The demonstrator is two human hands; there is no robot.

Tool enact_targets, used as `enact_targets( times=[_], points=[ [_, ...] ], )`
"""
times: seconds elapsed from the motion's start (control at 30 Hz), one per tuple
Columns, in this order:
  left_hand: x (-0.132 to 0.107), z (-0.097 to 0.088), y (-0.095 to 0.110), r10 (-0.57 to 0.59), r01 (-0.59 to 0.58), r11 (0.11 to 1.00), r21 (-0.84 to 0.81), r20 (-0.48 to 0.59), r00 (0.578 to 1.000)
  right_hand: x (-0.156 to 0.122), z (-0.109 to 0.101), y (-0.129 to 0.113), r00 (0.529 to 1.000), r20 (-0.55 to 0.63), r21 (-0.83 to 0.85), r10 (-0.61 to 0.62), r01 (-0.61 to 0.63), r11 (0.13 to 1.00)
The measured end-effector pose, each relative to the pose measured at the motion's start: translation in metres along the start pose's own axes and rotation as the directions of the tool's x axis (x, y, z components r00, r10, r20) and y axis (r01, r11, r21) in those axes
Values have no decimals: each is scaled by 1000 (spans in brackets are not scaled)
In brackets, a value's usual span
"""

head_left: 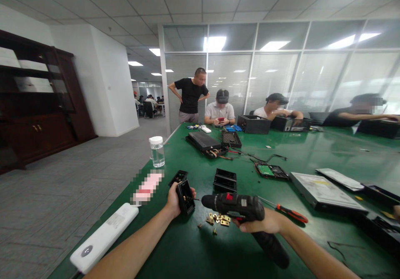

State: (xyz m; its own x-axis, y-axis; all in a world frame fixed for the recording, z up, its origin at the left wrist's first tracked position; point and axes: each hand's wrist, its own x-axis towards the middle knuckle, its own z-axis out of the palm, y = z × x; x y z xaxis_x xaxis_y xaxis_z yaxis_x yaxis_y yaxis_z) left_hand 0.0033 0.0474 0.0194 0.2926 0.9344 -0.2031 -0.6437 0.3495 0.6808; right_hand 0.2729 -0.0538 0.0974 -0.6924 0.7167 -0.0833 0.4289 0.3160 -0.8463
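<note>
My right hand (261,225) is wrapped round the grip of a black cordless drill (234,205), which lies level and points left. Its bit reaches toward a small black plastic box (186,199) that my left hand (173,200) holds tilted, its open side facing the drill. Whether the bit touches the box I cannot tell. Inside the box are small brass-coloured parts. Below the drill's chuck lie several brass pieces (222,220) and a loose screw (214,231). Another black box (178,178) sits behind my left hand, and a black two-part box (225,180) stands behind the drill.
An orange-handled screwdriver (292,213) lies right of the drill. Along the left edge are a white power strip (106,235) and a water bottle (157,152). Farther back are a black case (204,142), a green circuit board (266,170), cables and a silver unit (325,189). Several people are across the table.
</note>
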Motion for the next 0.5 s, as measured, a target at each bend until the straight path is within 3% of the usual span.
enact_targets(
  times=[0.33,0.5],
  points=[
    [1,-2,-1,34,-35,999,28,37,999,2,0,-6,998,29,53,-53,51,997],
    [3,-3,-2,42,-43,998,37,44,998,2,0,3,1000,-5,35,-23,23,999]
  ],
)
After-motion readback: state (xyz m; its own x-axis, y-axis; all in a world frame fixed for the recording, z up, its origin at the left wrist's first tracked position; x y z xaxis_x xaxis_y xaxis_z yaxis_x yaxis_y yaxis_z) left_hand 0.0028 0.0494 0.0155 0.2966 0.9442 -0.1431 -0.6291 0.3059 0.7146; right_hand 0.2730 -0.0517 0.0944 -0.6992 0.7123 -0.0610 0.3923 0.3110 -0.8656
